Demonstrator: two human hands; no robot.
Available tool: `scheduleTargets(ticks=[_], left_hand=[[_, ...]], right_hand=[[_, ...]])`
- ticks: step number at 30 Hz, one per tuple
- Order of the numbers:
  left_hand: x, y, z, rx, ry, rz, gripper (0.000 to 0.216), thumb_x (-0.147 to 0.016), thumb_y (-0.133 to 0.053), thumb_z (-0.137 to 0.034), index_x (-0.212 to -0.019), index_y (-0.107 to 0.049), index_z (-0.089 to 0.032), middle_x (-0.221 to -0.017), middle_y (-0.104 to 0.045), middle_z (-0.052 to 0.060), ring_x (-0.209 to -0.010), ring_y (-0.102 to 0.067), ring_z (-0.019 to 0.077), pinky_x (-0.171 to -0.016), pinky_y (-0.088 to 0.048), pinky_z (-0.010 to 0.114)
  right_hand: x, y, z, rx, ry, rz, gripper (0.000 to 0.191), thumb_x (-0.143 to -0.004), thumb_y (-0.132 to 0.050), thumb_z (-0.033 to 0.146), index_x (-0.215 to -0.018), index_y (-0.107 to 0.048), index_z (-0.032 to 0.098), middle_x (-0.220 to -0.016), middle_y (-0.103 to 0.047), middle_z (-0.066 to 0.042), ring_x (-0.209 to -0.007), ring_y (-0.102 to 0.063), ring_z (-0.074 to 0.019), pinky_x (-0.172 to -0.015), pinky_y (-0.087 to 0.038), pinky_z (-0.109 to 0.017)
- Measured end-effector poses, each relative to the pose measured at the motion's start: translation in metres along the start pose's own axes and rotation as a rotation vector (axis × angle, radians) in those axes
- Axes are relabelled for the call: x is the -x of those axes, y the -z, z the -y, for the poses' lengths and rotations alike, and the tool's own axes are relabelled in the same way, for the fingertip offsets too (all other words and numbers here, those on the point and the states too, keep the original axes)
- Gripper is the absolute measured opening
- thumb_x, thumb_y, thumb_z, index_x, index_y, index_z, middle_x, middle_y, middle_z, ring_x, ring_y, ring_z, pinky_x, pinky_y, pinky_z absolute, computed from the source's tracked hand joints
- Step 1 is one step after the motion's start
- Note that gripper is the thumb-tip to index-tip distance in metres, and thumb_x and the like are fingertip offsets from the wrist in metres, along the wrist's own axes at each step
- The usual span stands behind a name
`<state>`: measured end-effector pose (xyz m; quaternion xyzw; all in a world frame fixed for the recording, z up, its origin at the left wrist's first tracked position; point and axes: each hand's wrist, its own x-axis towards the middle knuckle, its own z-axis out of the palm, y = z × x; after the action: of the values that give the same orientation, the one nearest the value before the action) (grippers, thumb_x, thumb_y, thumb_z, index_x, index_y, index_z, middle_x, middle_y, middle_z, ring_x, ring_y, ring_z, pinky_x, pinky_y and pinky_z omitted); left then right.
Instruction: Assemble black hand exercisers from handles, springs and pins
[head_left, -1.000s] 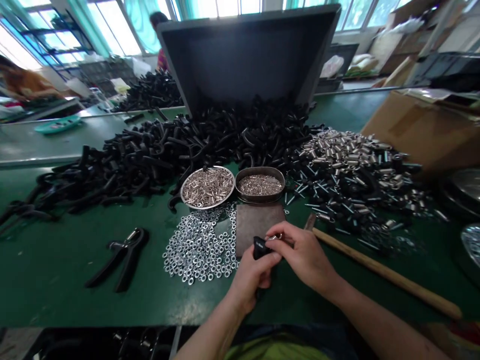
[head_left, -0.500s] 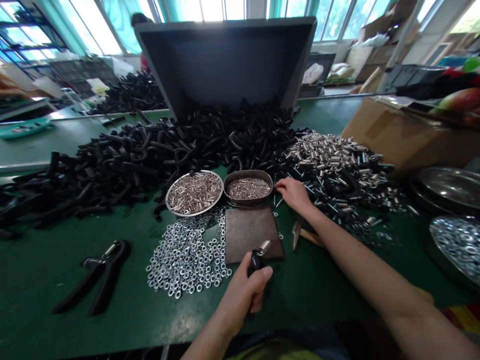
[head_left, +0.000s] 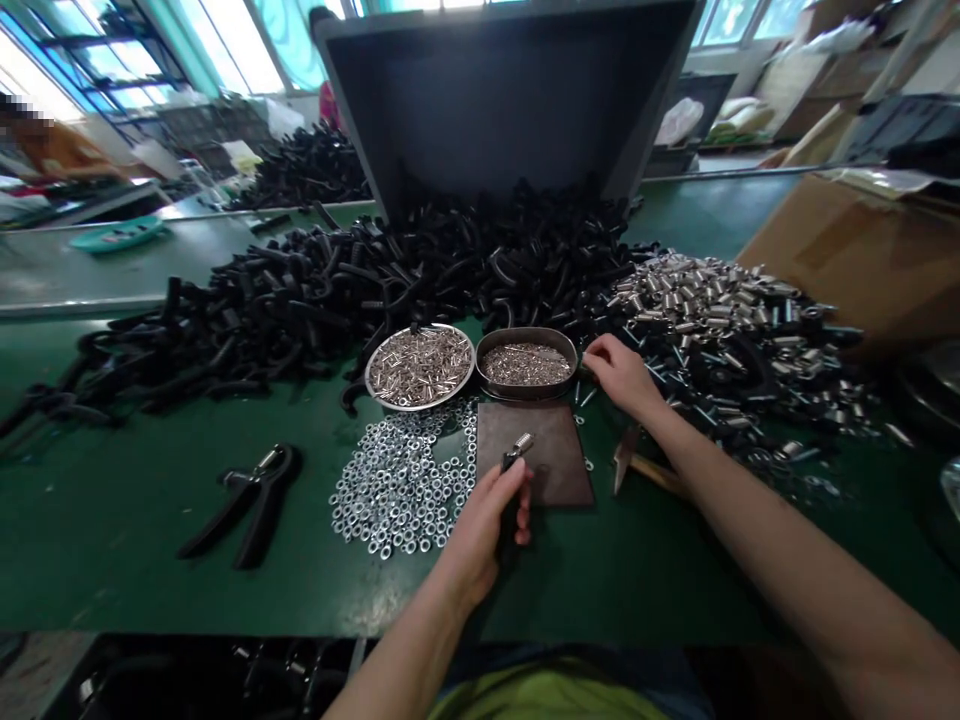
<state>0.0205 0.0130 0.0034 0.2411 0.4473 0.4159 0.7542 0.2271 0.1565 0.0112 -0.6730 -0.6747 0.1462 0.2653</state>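
Observation:
My left hand (head_left: 484, 525) is closed around a black plastic handle (head_left: 511, 470) with a metal spring at its top end, held above the near edge of a brown metal plate (head_left: 547, 450). My right hand (head_left: 619, 372) reaches forward to the table just right of the dark oval dish of small metal parts (head_left: 526, 363), fingers curled onto loose screws there. What the fingers hold is hidden. A round dish of metal sleeves (head_left: 418, 366) stands to the left of the oval dish.
A heap of black handles (head_left: 337, 280) spills from a tipped grey bin (head_left: 502, 90). Springs and screws (head_left: 712, 310) pile up at right, nuts (head_left: 397, 485) at centre. A hammer (head_left: 645, 468), an assembled hand gripper (head_left: 251, 500) and a cardboard box (head_left: 855, 250) lie around.
My right hand left the handle it was working on with the left and reached forward to the screws beside the oval dish. My left hand still holds the handle.

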Motion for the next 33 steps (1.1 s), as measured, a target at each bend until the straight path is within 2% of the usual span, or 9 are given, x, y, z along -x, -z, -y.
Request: scheduleTargets(ticks=[3, 5, 8, 14, 18, 20, 22, 25, 33], left_hand=[[-0.004, -0.003, -0.003, 0.091, 0.093, 0.018, 0.051, -0.073, -0.058, -0.062, -0.087, -0.057, -0.013, -0.064, -0.043, -0.003, -0.049, -0.035, 0.004, -0.039, -0.025, 0.013], [-0.005, -0.007, -0.003, 0.113, 0.14, 0.046, 0.056, -0.073, -0.054, -0.066, -0.087, -0.056, -0.013, -0.064, -0.043, -0.003, -0.05, -0.035, 0.0043, -0.04, -0.026, 0.013], [-0.004, -0.014, 0.001, 0.099, 0.136, 0.094, 0.056, -0.073, -0.052, -0.068, -0.085, -0.054, -0.014, -0.066, -0.043, -0.003, -0.051, -0.035, 0.0049, -0.041, -0.027, 0.013], [0.002, -0.018, 0.011, -0.163, 0.006, 0.019, 0.048, -0.076, -0.051, -0.065, -0.078, -0.048, -0.017, -0.066, -0.041, -0.003, -0.053, -0.036, 0.0062, -0.042, -0.026, 0.015], [0.005, -0.013, 0.012, -0.301, 0.004, -0.007, 0.044, -0.077, -0.051, -0.063, -0.08, -0.047, -0.019, -0.061, -0.034, -0.007, -0.048, -0.03, 0.0048, -0.04, -0.021, 0.015], [0.007, -0.01, 0.011, -0.312, 0.065, 0.023, 0.043, -0.076, -0.053, -0.061, -0.081, -0.047, -0.019, -0.059, -0.032, -0.008, -0.045, -0.026, 0.0037, -0.04, -0.017, 0.014], [0.009, -0.008, 0.01, -0.296, 0.123, 0.049, 0.042, -0.075, -0.056, -0.059, -0.082, -0.048, -0.018, -0.059, -0.031, -0.008, -0.044, -0.023, 0.003, -0.039, -0.014, 0.014], [0.01, -0.004, 0.009, -0.198, 0.161, 0.034, 0.042, -0.073, -0.06, -0.057, -0.082, -0.05, -0.017, -0.058, -0.032, -0.008, -0.043, -0.023, 0.0026, -0.038, -0.012, 0.014], [-0.001, 0.0, 0.003, 0.263, 0.229, -0.031, 0.058, -0.08, -0.039, -0.068, -0.078, -0.055, -0.013, -0.058, -0.045, -0.002, -0.041, -0.032, 0.004, -0.034, -0.019, 0.014]], right_hand=[[0.051, 0.007, 0.023, -0.444, 0.07, 0.086, 0.019, -0.09, -0.034, 0.031, -0.087, -0.049, 0.02, -0.075, -0.059, -0.001, -0.064, -0.057, -0.0129, -0.059, -0.046, -0.025], [0.085, 0.008, 0.04, -0.66, 0.084, 0.275, 0.017, -0.09, -0.039, 0.035, -0.087, -0.049, 0.021, -0.064, -0.053, 0.003, -0.054, -0.052, -0.0113, -0.052, -0.043, -0.024], [0.117, 0.004, 0.059, -0.597, 0.089, 0.38, 0.011, -0.089, -0.043, 0.03, -0.089, -0.049, 0.021, -0.061, -0.057, 0.004, -0.055, -0.056, -0.012, -0.054, -0.042, -0.024], [0.13, -0.004, 0.063, -0.502, 0.121, 0.326, 0.003, -0.086, -0.045, 0.02, -0.085, -0.048, 0.021, -0.065, -0.063, 0.003, -0.06, -0.061, -0.0126, -0.058, -0.043, -0.024], [0.112, -0.007, 0.046, -0.516, 0.137, 0.455, 0.01, -0.09, -0.039, 0.027, -0.086, -0.046, 0.022, -0.053, -0.055, 0.007, -0.044, -0.052, -0.0099, -0.047, -0.04, -0.021], [0.086, -0.006, 0.031, -0.295, 0.139, 0.375, 0.018, -0.092, -0.035, 0.031, -0.087, -0.049, 0.021, -0.057, -0.058, 0.005, -0.048, -0.053, -0.0108, -0.05, -0.043, -0.023], [0.053, -0.004, 0.014, -0.005, 0.103, 0.167, 0.015, -0.089, -0.041, 0.027, -0.089, -0.054, 0.02, -0.077, -0.064, -0.002, -0.07, -0.06, -0.0145, -0.066, -0.047, -0.027], [0.009, -0.005, -0.008, 0.15, 0.07, 0.09, 0.014, -0.079, -0.056, 0.021, -0.092, -0.059, 0.019, -0.098, -0.063, -0.009, -0.099, -0.054, -0.0228, -0.08, -0.043, -0.034], [-0.016, -0.006, -0.025, 0.301, 0.126, 0.139, 0.02, -0.074, -0.063, 0.021, -0.093, -0.067, 0.02, -0.09, -0.061, -0.008, -0.096, -0.053, -0.0242, -0.08, -0.043, -0.033]])
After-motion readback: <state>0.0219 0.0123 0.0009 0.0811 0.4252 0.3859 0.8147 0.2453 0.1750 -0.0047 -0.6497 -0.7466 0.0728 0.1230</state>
